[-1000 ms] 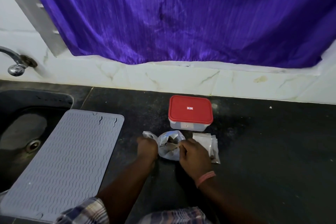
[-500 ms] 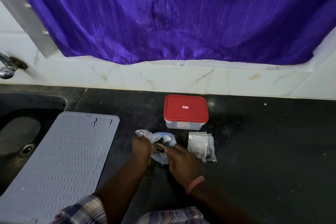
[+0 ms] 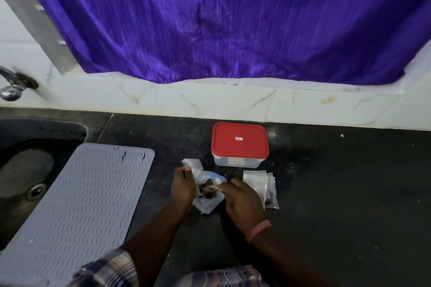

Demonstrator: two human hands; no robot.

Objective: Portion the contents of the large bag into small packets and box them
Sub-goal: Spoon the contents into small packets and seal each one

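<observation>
Right now the left hand (image 3: 183,187) pinches the twisted top of the big clear bag (image 3: 208,202), with its fingers curled round the plastic. The right hand (image 3: 242,200) pinches the other side of the bag's mouth between thumb and fingers. A pink band (image 3: 258,230) goes round the right wrist. The bag sits on the black counter (image 3: 338,193) between the two hands, and dark bits (image 3: 206,191) show inside it.

Just to the right of the right hand lies a little pile of small clear packets (image 3: 261,184), flat on the counter. I cannot tell if anything is in them. Behind the bag and the packets stands a clear box (image 3: 236,162) with its red lid (image 3: 239,141) on, near the back edge of the counter by the white tiled wall (image 3: 210,100).

A grey wavy mat (image 3: 77,205) lies toward the left side, and part of it hangs over the dark sink (image 3: 21,170) in the counter's left end. A shiny tap (image 3: 10,87) sticks out of the wall above the sink. A big purple curtain (image 3: 233,18) hangs over the wall. Checked sleeves (image 3: 107,268) show at the bottom.
</observation>
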